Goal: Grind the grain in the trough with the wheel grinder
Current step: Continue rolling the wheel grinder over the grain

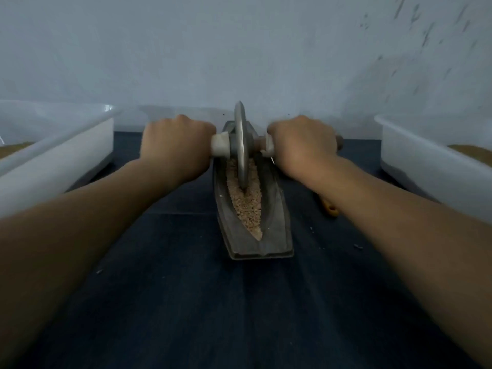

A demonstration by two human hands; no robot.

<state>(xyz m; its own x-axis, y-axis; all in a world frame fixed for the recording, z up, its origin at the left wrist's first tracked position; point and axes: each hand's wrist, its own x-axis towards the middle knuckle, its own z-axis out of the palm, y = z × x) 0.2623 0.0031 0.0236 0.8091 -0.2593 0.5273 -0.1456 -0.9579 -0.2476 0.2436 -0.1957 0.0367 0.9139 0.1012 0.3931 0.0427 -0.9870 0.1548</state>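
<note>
1. Left hand (175, 145) and right hand (300, 141) each grip one end of the axle.
2. Wheel grinder (241, 145) stands in grain (246, 206), centred between them.
3. Trough (277, 209) runs lengthwise away from the person.

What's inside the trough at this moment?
Tan grain fills the groove of the trough, with the lower edge of the wheel standing in it. The far end is hidden behind the wheel and its handles, which the left hand and right hand grip.
</note>
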